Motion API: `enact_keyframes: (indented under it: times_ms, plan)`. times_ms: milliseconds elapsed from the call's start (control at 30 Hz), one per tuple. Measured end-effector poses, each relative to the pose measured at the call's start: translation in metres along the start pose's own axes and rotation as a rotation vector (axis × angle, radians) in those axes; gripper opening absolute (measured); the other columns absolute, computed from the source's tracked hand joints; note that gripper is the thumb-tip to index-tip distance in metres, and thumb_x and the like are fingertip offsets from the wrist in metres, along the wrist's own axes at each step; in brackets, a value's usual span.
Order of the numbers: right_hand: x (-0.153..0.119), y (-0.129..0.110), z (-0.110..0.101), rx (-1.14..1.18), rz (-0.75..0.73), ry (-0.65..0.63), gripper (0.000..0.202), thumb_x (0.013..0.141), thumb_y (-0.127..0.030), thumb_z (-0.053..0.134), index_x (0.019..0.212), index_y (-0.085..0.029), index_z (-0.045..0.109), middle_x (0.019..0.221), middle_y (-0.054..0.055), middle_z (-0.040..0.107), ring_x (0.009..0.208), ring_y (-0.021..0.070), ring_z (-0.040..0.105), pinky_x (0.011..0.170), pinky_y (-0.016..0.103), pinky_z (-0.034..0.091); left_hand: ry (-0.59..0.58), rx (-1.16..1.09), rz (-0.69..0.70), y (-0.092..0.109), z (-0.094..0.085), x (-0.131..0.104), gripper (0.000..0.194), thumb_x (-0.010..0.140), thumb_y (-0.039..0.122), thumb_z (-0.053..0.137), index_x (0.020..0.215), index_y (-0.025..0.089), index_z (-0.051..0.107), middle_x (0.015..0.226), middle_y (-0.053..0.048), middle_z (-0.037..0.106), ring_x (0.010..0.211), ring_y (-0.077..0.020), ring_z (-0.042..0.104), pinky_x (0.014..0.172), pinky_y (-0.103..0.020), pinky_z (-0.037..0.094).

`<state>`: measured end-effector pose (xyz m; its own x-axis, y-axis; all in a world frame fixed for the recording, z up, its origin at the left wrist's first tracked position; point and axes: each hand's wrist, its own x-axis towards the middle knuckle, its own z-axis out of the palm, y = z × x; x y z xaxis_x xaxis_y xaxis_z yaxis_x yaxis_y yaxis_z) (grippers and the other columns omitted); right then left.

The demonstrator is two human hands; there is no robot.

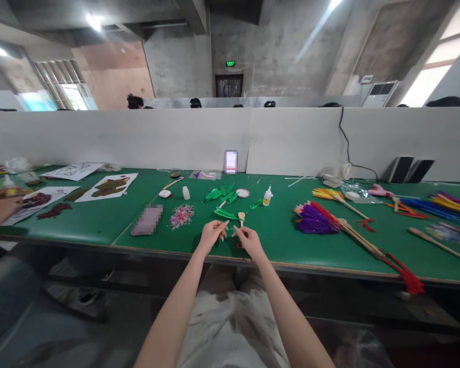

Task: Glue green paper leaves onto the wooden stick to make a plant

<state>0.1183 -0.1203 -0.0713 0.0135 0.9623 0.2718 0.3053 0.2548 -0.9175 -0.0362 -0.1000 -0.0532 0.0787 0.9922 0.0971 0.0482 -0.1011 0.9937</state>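
Note:
My left hand (pixel 212 235) is just above the table's front, its thumb and fingers drawn together in a pinch. What it holds, if anything, is too small to make out. Close by on the right, my right hand (pixel 249 240) has its fingertips pinched too, facing the left ones with a small gap. A pale wooden piece with a rounded head (pixel 242 216) shows just beyond the right hand; its lower part is hidden by the fingers. Something red shows beneath that hand. Green feather-like strips (pixel 223 193) lie beyond both hands.
Sequins (pixel 182 216) are heaped left, near a blurred-out flat object (pixel 147 220). A white bottle (pixel 186 192), a glue bottle (pixel 267 196) and a round lid (pixel 243 193) stand behind. A purple feathered stick (pixel 317 217) lies right. A co-worker's hand (pixel 2 207) is far left.

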Motion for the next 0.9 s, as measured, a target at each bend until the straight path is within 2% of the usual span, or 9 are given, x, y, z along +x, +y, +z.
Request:
enact_keyframes:
  times_ms: [267, 533, 733, 900]
  plan:
    - [-0.0018, -0.0032, -0.0011, -0.063, -0.036, -0.049, 0.043, 0.080, -0.051, 0.048, 0.066, -0.015, 0.067, 0.045, -0.001, 0.052, 0.042, 0.0113, 0.048, 0.045, 0.021, 0.034, 0.074, 0.024, 0.048, -0.0009, -0.0005, -0.0020, 0.035, 0.071, 0.049, 0.061, 0.064, 0.015, 0.057, 0.045, 0.003, 0.054, 0.040, -0.0093, 0.051, 0.044, -0.020, 0.036]
    - [-0.0040, -0.0055, -0.0005, -0.114, -0.056, -0.043, 0.041, 0.079, -0.050, 0.050, 0.064, -0.015, 0.066, 0.048, 0.000, 0.057, 0.045, 0.0126, 0.051, 0.046, 0.021, 0.036, 0.103, 0.023, 0.052, -0.0006, -0.0006, -0.0026, 0.035, 0.072, 0.049, 0.060, 0.063, 0.015, 0.058, 0.044, 0.003, 0.054, 0.039, -0.0093, 0.051, 0.043, -0.020, 0.035]
    - [-0.0063, -0.0093, -0.0006, -0.171, -0.073, -0.011, 0.038, 0.075, -0.051, 0.056, 0.068, -0.015, 0.067, 0.047, 0.000, 0.057, 0.045, 0.0137, 0.051, 0.045, 0.022, 0.035, 0.073, -0.017, 0.027, -0.0018, -0.0010, -0.0004, 0.036, 0.071, 0.049, 0.060, 0.064, 0.014, 0.056, 0.044, 0.003, 0.053, 0.038, -0.0088, 0.048, 0.041, -0.020, 0.035]
    - [-0.0062, -0.0051, 0.0023, -0.212, -0.113, 0.025, 0.032, 0.080, -0.042, 0.052, 0.075, -0.015, 0.069, 0.051, 0.001, 0.060, 0.047, 0.0144, 0.053, 0.048, 0.023, 0.039, 0.042, -0.031, 0.035, -0.0033, -0.0013, 0.0012, 0.036, 0.071, 0.051, 0.060, 0.066, 0.015, 0.054, 0.046, 0.004, 0.051, 0.041, -0.0081, 0.047, 0.043, -0.020, 0.035]
